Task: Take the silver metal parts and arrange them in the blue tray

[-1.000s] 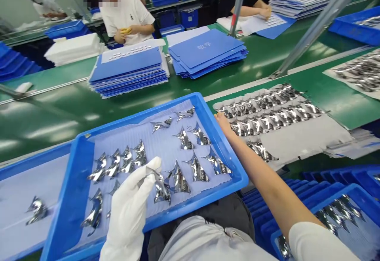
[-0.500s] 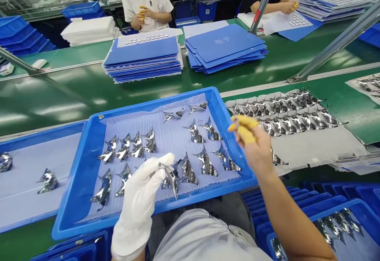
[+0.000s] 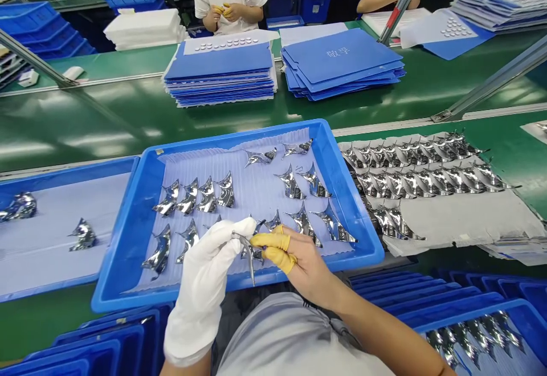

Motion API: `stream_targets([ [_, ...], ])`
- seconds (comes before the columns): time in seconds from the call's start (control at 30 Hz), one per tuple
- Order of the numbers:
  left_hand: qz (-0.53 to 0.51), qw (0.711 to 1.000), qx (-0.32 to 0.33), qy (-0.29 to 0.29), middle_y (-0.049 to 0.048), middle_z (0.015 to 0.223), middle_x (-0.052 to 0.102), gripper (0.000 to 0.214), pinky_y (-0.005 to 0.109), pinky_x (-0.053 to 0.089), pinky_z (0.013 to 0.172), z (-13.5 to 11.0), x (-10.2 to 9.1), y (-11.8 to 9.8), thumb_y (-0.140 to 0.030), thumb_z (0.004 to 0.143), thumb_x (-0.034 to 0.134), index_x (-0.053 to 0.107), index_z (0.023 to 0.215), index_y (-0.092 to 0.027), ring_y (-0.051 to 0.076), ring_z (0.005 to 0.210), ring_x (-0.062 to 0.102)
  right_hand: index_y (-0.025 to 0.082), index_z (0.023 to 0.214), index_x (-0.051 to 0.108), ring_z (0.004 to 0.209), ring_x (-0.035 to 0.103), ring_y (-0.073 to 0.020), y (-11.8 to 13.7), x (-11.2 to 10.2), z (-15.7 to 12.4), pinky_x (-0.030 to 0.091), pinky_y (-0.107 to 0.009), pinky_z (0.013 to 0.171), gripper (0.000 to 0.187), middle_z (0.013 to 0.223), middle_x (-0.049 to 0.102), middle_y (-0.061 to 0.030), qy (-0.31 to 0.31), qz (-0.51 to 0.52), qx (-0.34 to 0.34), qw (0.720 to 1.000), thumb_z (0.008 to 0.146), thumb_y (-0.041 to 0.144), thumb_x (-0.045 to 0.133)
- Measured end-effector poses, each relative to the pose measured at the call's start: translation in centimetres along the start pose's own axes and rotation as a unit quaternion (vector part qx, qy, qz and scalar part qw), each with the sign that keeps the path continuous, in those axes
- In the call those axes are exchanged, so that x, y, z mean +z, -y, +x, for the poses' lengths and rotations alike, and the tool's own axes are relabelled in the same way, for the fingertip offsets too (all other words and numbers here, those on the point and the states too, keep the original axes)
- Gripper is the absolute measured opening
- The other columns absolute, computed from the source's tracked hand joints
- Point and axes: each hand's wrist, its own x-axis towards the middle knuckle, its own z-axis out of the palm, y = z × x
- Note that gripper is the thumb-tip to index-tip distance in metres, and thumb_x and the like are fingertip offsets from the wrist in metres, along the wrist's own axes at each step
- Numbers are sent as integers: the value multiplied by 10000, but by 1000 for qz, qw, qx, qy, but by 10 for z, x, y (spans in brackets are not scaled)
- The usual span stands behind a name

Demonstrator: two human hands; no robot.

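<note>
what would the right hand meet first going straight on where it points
Likely the shiny metal piece pinched in the gloved left hand, just ahead of the right hand; whether they touch is unclear.

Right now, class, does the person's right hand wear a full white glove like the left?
No, the right hand has yellow finger covers and a bare back, while the left hand wears the white glove.

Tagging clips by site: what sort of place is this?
Likely a factory workshop for handling small metal parts. Shiny metal parts lie in rows on a sheet, blue trays are stacked nearby, and people work by hand along long green benches.
</note>
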Motion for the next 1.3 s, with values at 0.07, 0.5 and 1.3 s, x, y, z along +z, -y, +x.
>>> stream_targets([
  [0.07, -12, 1000, -5, 2, -10, 1131, 739, 231, 242, 517, 962, 0, -1, 2, -254, 932, 627, 760, 1110, -318, 155, 1073, 653, 207, 1163, 711, 754, 538, -160, 2, 2, 1, 464, -289, 698, 269, 804, 640, -37, -12, -4, -9, 1000, 1023, 285, 496],
  [0.5, -93, 995, -27, -19, 14, 1062, 732, 213, 258, 520, 911, -1, 4, 6, -255, 898, 670, 774, 1081, -292, 161, 997, 662, 250, 1142, 722, 853, 553, -181, -3, 15, -1, 501, -320, 747, 224, 832, 661, -40, -75, -23, -46, 996, 1000, 247, 548],
  [1.3, -146, 981, -115, -58, 42, 1030, 745, 211, 274, 545, 880, -3, 15, 5, -302, 809, 770, 798, 1012, -253, 177, 944, 686, 310, 1143, 741, 881, 585, -181, -9, 19, -3, 521, -323, 735, 238, 890, 649, -47, -105, 6, -44, 994, 996, 270, 559],
])
